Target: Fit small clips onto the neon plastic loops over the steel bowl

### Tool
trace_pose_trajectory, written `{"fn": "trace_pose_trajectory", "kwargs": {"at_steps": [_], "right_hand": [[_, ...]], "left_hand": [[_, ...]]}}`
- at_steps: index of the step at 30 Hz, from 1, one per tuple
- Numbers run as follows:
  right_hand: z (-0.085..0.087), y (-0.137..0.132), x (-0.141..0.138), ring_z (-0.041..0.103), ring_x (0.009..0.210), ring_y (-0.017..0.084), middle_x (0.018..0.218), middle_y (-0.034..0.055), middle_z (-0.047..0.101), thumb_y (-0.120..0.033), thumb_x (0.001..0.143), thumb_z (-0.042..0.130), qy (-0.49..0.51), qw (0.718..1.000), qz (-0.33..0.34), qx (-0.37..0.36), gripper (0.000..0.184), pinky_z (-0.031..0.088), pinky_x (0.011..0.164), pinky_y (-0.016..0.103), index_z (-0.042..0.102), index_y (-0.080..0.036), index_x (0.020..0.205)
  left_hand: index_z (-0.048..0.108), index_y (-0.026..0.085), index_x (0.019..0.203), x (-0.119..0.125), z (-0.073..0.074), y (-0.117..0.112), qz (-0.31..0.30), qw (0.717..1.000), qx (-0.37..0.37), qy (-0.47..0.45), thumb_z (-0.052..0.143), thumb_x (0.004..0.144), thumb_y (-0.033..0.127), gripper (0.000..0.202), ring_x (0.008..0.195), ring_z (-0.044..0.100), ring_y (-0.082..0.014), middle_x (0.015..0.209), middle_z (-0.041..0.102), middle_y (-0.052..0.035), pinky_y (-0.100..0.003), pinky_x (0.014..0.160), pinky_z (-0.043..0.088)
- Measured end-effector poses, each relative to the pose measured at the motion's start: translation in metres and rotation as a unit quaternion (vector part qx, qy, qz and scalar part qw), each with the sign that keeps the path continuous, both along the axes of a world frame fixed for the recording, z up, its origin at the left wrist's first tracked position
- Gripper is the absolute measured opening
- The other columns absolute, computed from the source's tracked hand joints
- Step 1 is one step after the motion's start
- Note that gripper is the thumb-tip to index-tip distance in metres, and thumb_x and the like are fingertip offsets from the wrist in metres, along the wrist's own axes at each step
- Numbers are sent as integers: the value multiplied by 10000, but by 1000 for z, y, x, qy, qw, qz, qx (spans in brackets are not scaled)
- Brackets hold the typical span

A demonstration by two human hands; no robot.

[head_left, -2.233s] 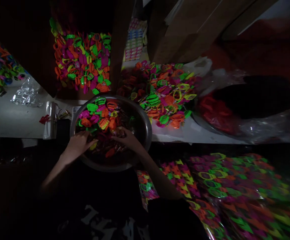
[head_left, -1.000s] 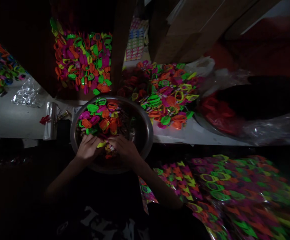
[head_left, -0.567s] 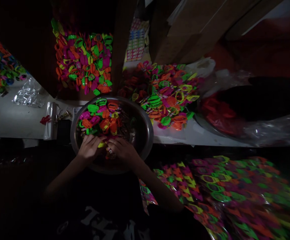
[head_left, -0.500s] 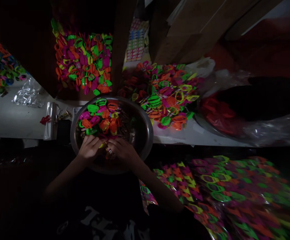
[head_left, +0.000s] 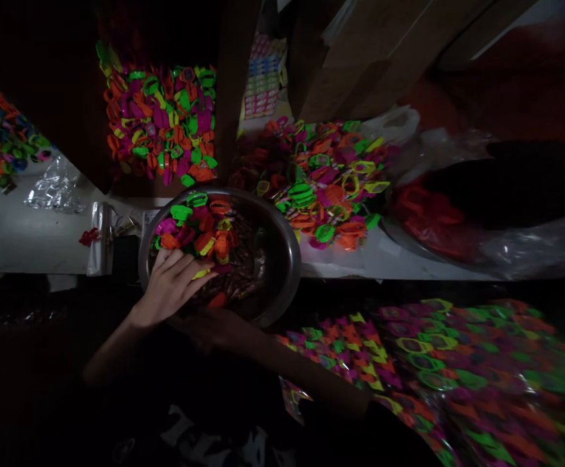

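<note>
A wide metal bowl (head_left: 292,259) holds neon plastic toy watches (head_left: 221,245) on its left side and many small dark wrapped pieces (head_left: 238,279) across the middle and right. Over the bowl's near left part is my left hand (head_left: 170,285), its fingers closed on a yellow toy watch (head_left: 201,274). A magenta piece (head_left: 222,268) lies by its fingertips. My right hand (head_left: 214,327) is at the near rim, close to my body. It is dark and blurred, so its fingers do not show clearly. Just beyond it is an orange piece (head_left: 218,300).
A box behind the bowl contains more toy watches (head_left: 165,123). Another loose heap (head_left: 331,188) lies right of the bowl. Bagged rows of watches (head_left: 438,363) are at lower right. Clear plastic (head_left: 53,188) and a plastic-wrapped roll (head_left: 98,240) lie on the left table.
My right hand has moved from beside my left hand, back toward my body and the near rim. My left hand stays over the bowl, with the yellow watch more in view.
</note>
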State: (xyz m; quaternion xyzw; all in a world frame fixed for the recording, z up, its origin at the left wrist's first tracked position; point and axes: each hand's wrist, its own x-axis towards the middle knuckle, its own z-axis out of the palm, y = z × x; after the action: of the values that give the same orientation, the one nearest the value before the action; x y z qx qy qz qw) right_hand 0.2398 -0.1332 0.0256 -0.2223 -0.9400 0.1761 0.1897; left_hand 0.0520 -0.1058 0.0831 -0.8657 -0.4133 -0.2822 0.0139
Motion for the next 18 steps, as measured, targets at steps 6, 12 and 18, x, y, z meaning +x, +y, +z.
{"fn": "trace_pose_trajectory", "kwargs": {"at_steps": [6, 12, 18], "right_hand": [[22, 18, 22, 588, 936, 180, 994, 73, 674, -182, 857, 505, 185, 976, -107, -50, 93, 494, 793, 329, 554, -203, 933], [34, 19, 22, 597, 902, 206, 964, 63, 670, -153, 785, 570, 291, 913, -267, -105, 139, 492, 776, 364, 521, -230, 889], [26, 15, 14, 596, 897, 202, 942, 55, 672, -100, 812, 491, 271, 930, -245, -39, 204, 483, 777, 366, 537, -233, 960]], "left_hand": [[620, 197, 965, -2, 11, 14, 4, 998, -37, -56, 577, 870, 325, 165, 776, 534, -142, 800, 633, 3, -280, 745, 376], [585, 209, 1105, 5, -1, 7, -16, 994, -101, -33, 527, 895, 366, 268, 783, 539, -151, 861, 653, -16, -290, 750, 389], [542, 196, 1163, 10, -6, 2, -37, 998, -54, -20, 548, 887, 342, 312, 765, 541, -141, 891, 669, -18, -269, 725, 383]]}}
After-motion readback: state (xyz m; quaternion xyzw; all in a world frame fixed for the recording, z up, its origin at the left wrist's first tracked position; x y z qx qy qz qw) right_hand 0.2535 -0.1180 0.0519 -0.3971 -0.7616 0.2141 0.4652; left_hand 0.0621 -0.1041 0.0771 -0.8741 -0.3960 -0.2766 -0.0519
